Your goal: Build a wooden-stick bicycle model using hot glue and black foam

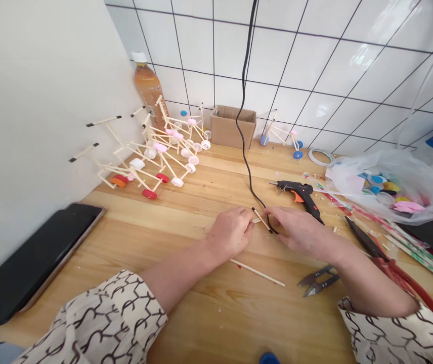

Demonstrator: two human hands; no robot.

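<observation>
My left hand (231,230) is closed near the middle of the table, its fingertips on a short pale stick (256,220). Just right of it, my right hand (296,227) is bent over the black cable (247,167), with its fingers pressed together at the cable's lower part. Between both hands lies a short wooden stick with black ends (262,220), close to the right fingertips. What the right fingers hold, if anything, is hidden. A longer thin stick (260,273) lies on the wood below my left hand.
Stick frames with bottle-cap wheels (159,146) stand back left by a bottle (148,88). A cardboard box (231,129) is behind. At right lie a glue gun (296,192), pliers (368,245), snips (318,280) and a bag of caps (391,187). A phone (34,258) lies left.
</observation>
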